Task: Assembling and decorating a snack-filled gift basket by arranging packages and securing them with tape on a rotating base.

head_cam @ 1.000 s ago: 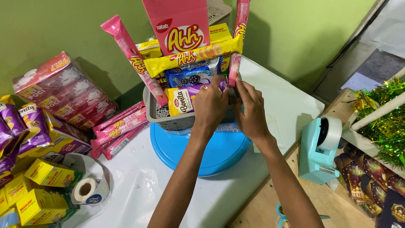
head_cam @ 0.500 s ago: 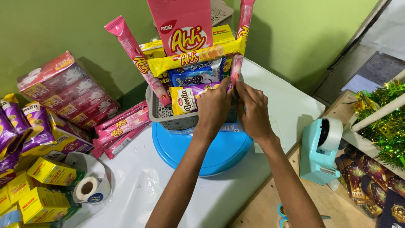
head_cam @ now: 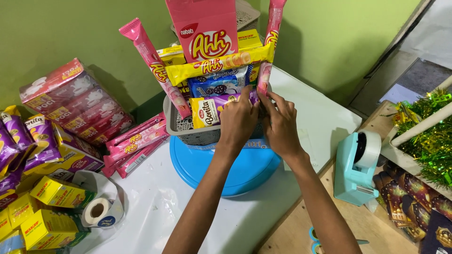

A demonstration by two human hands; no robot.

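Note:
A grey plastic basket stands on a round blue base and is packed with snacks. A tall pink box rises at its back. A long yellow pack and a blue cookie pack lie across the front. A purple and yellow snack pack lies lowest. My left hand covers and presses that pack's right end. My right hand meets it there, fingertips pinching just below the upright pink stick pack. Another pink stick pack leans out on the left.
On the white table, pink wafer packs, purple bags, yellow boxes, loose pink stick packs and a tape roll crowd the left. A teal tape dispenser and green tinsel are at the right.
Both hands stay at the basket's front. My right hand's fingers have slid slightly down and in toward my left hand at the purple pack's end.

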